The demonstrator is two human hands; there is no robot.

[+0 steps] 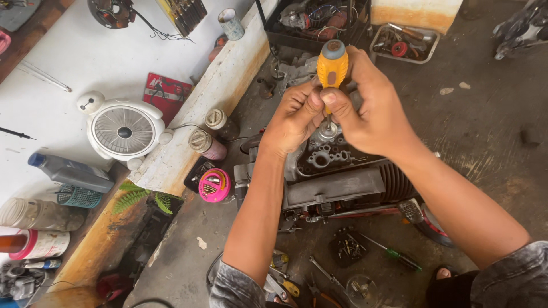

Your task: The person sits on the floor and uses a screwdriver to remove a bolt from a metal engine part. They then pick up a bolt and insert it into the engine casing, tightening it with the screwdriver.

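We list first the room: a workshop with a stained concrete floor, on which we work, and at the left a white surface edged by a worn, pale ledge.

One engine block, grey, finned at its right side, lies on the floor in the middle, directly under our hands.

One small white fan, round grille, sits on the white surface beside the ledge. One grey oil bottle with a blue cap lies below it.

One black crate of wires and parts stands at the top, with one shallow metal tray of small parts just to its right.

Two capped cans rest against the ledge; one pink round tin lies just below them.

Our left hand is closed, its fingertips pinched around the shaft just below the handle. Our right hand is wrapped around one yellow-handled screwdriver, which stands upright with its tip down on a round metal fitting at the top of the engine block.

One green-handled screwdriver lies on the floor below the block, near one small heap of screws.
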